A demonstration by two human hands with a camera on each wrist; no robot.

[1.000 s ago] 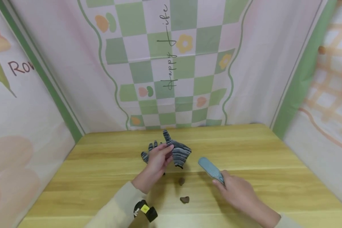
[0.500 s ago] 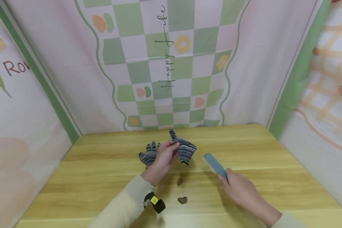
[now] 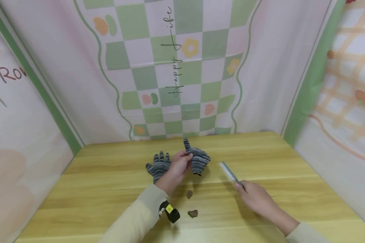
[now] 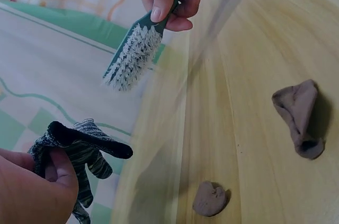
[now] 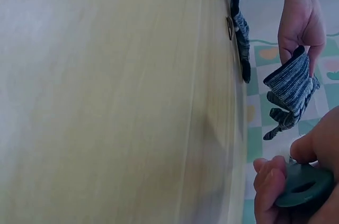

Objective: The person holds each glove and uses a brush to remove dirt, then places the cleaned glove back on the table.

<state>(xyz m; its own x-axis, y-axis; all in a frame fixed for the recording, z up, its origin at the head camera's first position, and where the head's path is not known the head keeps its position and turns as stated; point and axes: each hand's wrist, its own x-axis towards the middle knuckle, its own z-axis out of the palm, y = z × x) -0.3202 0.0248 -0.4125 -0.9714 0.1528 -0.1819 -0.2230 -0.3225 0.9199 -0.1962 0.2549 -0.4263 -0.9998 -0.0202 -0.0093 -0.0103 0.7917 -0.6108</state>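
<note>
My left hand [image 3: 179, 166] pinches a grey-and-black striped knit glove [image 3: 199, 160] by its edge, holding it up off the table. In the left wrist view, my thumb and fingers grip the glove [image 4: 79, 147] near its dark cuff. A second striped glove [image 3: 159, 168] lies on the table, partly hidden behind my left hand. My right hand [image 3: 257, 199] grips a blue-green brush [image 3: 229, 172] by its handle, apart from the held glove. White bristles [image 4: 135, 57] show in the left wrist view, facing toward the glove's side.
Two brown clay-like lumps lie on the wooden table [image 3: 109, 195]: a small one [image 3: 189, 194] and a folded one [image 3: 193, 213] nearer me. A black strap with a yellow label [image 3: 170, 211] is on my left wrist. A checkered curtain [image 3: 170, 67] stands behind the table.
The brush has rolled in my right hand, so its bristles now show instead of its smooth back. My left hand has shifted slightly right with the glove, uncovering more of the glove on the table.
</note>
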